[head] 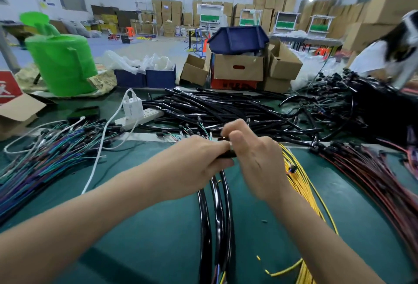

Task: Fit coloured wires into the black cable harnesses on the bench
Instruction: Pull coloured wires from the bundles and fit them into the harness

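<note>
My left hand (pixel 192 166) grips the top ends of three black cable harnesses (pixel 217 216) that run down the green bench toward me. My right hand (pixel 253 157) meets it just to the right, fingers curled and pinching at a harness end, where something small and thin shows between the fingertips. What it pinches is blurred. Coloured wire ends poke out of the harnesses at the bottom edge. A bundle of yellow wires (pixel 300 184) lies right of my right hand. Blue, green and purple wires (pixel 45 161) lie at left, red wires (pixel 371 177) at right.
A heap of black harnesses (pixel 221 109) covers the bench beyond my hands. A white power strip (pixel 140 116) with a charger and white cable lies back left. Cardboard boxes (pixel 239 69), blue bins and a green drum (pixel 63 64) stand behind. A person (pixel 384 57) is at the far right.
</note>
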A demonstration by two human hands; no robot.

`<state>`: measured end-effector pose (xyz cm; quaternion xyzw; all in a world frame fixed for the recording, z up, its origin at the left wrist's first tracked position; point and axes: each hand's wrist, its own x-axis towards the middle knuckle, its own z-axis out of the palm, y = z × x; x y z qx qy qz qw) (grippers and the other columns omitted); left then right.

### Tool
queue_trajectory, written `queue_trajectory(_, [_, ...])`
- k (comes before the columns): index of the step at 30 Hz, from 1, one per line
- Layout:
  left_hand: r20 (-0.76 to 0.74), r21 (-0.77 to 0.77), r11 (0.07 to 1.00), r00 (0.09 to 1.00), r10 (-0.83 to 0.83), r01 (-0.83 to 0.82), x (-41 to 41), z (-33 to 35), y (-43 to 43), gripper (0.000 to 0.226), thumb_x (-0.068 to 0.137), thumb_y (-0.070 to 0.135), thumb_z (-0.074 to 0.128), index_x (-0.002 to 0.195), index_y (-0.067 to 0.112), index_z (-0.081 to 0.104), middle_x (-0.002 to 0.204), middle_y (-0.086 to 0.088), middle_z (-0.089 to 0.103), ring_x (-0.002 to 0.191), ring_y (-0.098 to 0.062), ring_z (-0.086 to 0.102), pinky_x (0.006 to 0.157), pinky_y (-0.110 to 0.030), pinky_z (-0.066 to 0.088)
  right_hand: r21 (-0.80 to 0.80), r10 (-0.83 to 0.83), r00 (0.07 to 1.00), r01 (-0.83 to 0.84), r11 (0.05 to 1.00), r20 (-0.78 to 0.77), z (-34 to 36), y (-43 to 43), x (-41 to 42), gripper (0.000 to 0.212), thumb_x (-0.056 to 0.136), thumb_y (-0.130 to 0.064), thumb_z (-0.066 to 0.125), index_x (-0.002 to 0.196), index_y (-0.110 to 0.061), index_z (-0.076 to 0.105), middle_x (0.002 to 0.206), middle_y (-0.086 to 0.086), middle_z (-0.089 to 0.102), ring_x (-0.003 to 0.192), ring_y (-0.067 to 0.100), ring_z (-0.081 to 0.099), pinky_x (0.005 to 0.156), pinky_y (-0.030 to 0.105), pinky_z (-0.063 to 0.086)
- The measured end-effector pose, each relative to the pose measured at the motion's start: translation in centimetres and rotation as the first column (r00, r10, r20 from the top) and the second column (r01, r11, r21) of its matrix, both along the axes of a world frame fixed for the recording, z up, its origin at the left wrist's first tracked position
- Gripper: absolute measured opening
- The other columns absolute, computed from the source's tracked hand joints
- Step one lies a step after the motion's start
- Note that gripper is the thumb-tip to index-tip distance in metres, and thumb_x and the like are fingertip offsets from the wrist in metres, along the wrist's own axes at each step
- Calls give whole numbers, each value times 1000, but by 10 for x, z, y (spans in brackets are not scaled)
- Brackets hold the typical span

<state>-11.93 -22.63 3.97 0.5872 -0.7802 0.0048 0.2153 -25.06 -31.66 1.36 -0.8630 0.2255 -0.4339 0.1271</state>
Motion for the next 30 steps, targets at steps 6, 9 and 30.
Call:
queue_trajectory(6, [-29, 120, 971, 977, 212, -207, 19, -9, 16, 22, 92, 51, 39, 79, 35, 42, 58, 3, 50, 52, -11, 47, 53, -30, 38, 207, -111, 988, 86, 975, 110, -26, -15, -2, 45, 94, -46, 27, 74, -13, 49, 46, 3, 37, 43, 18, 36, 48, 35, 27])
queue_trajectory(9, [97, 165, 946, 959, 265, -278, 27, -10, 19, 27, 93, 51, 38, 76, 30, 39, 57, 6, 42, 52, -3, 46, 51, -27, 29, 20, -110, 992, 112, 994, -58, -13, -12, 10, 28, 96, -34, 34, 84, -16, 51, 43, -5, 41, 40, 22, 44, 47, 31, 32])
queue_trajectory(30, [58, 113, 918, 924, 377, -381, 66, 25, 35, 19, 89, 16, 56, 79, 30, 67, 45, 13, 53, 45, -4, 50, 47, -13, 38, 351, 307, 845, -154, 924, -438, 24, 14, 14, 41, 88, -41, 62, 123, -29, 46, 71, -1, 60, 65, 20, 54, 65, 32, 45])
